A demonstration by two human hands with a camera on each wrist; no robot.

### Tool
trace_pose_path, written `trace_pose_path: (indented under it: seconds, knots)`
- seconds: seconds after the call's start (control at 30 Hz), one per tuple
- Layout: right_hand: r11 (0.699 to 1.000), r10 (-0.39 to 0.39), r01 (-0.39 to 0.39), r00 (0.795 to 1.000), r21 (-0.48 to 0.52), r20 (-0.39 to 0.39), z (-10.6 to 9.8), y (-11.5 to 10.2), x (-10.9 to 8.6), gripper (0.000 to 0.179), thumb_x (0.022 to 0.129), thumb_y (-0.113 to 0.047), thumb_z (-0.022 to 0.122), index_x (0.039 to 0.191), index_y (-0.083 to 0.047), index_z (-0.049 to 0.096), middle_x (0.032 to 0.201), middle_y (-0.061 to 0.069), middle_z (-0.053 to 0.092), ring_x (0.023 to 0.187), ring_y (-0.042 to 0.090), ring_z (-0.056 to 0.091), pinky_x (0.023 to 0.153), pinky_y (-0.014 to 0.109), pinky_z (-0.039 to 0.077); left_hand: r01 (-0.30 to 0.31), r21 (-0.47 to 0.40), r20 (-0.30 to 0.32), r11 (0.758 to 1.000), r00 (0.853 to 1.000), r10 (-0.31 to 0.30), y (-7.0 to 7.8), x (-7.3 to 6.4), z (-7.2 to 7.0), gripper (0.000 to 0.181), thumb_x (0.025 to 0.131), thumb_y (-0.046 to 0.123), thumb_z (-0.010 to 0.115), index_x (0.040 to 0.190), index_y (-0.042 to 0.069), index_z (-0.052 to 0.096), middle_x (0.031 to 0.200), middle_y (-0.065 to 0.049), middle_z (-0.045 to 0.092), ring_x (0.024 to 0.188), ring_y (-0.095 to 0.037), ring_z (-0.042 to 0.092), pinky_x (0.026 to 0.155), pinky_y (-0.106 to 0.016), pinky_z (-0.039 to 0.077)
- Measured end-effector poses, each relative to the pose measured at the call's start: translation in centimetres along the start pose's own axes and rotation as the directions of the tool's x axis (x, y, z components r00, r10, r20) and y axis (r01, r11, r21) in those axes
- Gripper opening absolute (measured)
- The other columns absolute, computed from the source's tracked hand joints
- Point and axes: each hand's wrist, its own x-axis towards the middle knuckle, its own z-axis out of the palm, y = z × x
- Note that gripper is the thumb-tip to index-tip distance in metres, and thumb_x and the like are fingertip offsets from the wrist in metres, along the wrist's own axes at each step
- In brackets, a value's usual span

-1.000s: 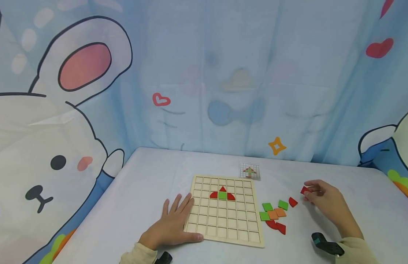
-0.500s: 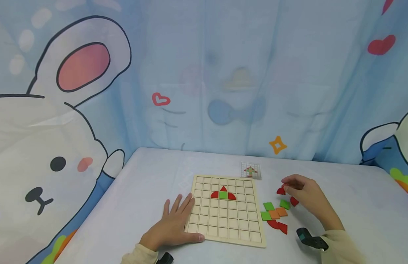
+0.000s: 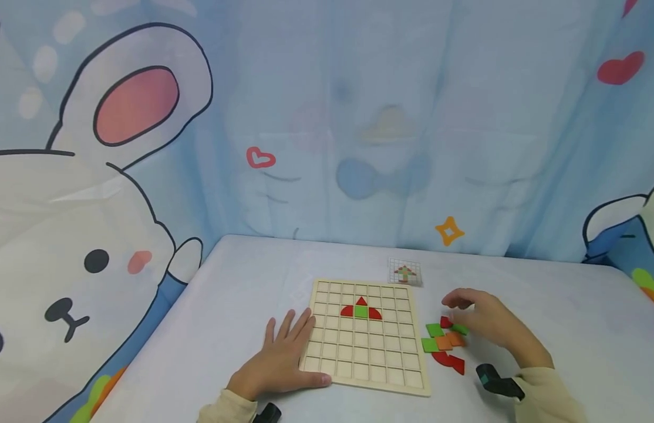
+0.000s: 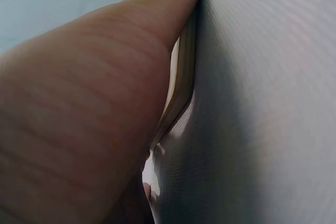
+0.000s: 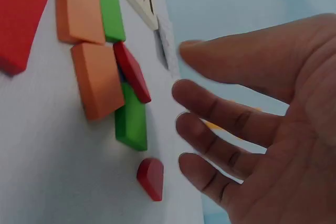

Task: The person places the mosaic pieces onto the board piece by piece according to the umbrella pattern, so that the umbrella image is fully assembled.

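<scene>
A square wooden grid board (image 3: pixel 368 355) lies on the white table. Near its top are a red triangle, a green square (image 3: pixel 361 312) and two red quarter-circles. My left hand (image 3: pixel 279 358) rests with fingers spread against the board's left side, its thumb along the near edge. Right of the board, my right hand (image 3: pixel 482 317) hovers over loose tiles with nothing in its fingers. Under its fingertips, a red tile (image 5: pixel 132 72) lies tilted against a green tile (image 5: pixel 132 120). A red quarter-circle (image 5: pixel 152 178) lies apart, hidden under the hand in the head view.
Orange tiles (image 3: pixel 444 343), more green tiles (image 3: pixel 430 345) and red tiles (image 3: pixel 449 360) lie close by the board's right edge. Behind the board's far right corner is a small pattern card (image 3: pixel 404 272). A printed curtain (image 3: pixel 285 194) hangs behind the table.
My right hand came left with a red tile and let go of it onto the loose tiles by the green one. My left hand stays at the board.
</scene>
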Motion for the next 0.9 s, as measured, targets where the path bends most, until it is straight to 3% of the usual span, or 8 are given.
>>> trace_pose_path:
  seconds: [0.13,0.3,0.47,0.77,0.9]
  knots:
    - [1.000,-0.030,0.030,0.998,0.001,0.059,0.4,0.7,0.1,0.026,0.089,-0.001,0.077,0.115,0.001,0.074,0.113,0.013,0.069,0.108,0.042,0.058,0.092,0.061,0.054,0.005,0.000,0.001,1.000,1.000,-0.005,0.1,-0.2,-0.2,0.120,0.089,0.077,0.069,0.172,0.006,0.018,0.180,-0.009,0.006,0.163,-0.039,-0.002,0.122,-0.070,-0.006]
    - [0.996,-0.082,0.083,0.996,-0.015,0.035,1.1,1.4,0.2,0.022,0.085,0.001,0.079,0.107,-0.002,0.078,0.111,0.010,0.065,0.105,0.037,0.057,0.088,0.055,0.054,-0.003,0.009,-0.003,1.000,1.000,0.003,0.3,-0.4,-0.3,0.120,0.090,0.075,0.070,0.171,0.004,0.018,0.180,-0.011,0.007,0.163,-0.041,-0.001,0.121,-0.072,-0.005]
    - [0.996,-0.077,0.077,0.997,-0.036,0.009,1.4,1.6,0.3,0.017,0.089,-0.001,0.080,0.105,-0.004,0.078,0.110,0.009,0.063,0.102,0.034,0.056,0.086,0.051,0.055,-0.014,0.002,-0.007,1.000,1.000,0.014,0.5,-0.5,-0.4,0.119,0.090,0.073,0.070,0.171,0.003,0.018,0.180,-0.011,0.007,0.163,-0.042,-0.001,0.121,-0.072,-0.005]
    - [0.998,-0.023,0.025,0.999,-0.050,0.041,1.7,1.2,0.5,0.021,0.090,-0.007,0.083,0.108,-0.005,0.074,0.110,0.012,0.061,0.104,0.035,0.055,0.091,0.056,0.055,-0.014,-0.006,-0.005,1.000,1.000,0.014,0.5,-0.5,-0.4,0.118,0.091,0.072,0.071,0.171,0.004,0.018,0.180,-0.011,0.007,0.163,-0.041,-0.002,0.121,-0.072,-0.006]
    - [0.999,-0.025,0.026,0.999,-0.042,0.038,1.9,1.0,0.6,0.019,0.090,-0.004,0.082,0.104,-0.004,0.070,0.105,0.009,0.061,0.101,0.032,0.055,0.088,0.051,0.055,-0.020,0.000,-0.007,1.000,1.000,0.020,0.5,-0.5,-0.4,0.118,0.091,0.072,0.070,0.171,0.004,0.018,0.180,-0.011,0.007,0.163,-0.042,-0.002,0.121,-0.073,-0.005]
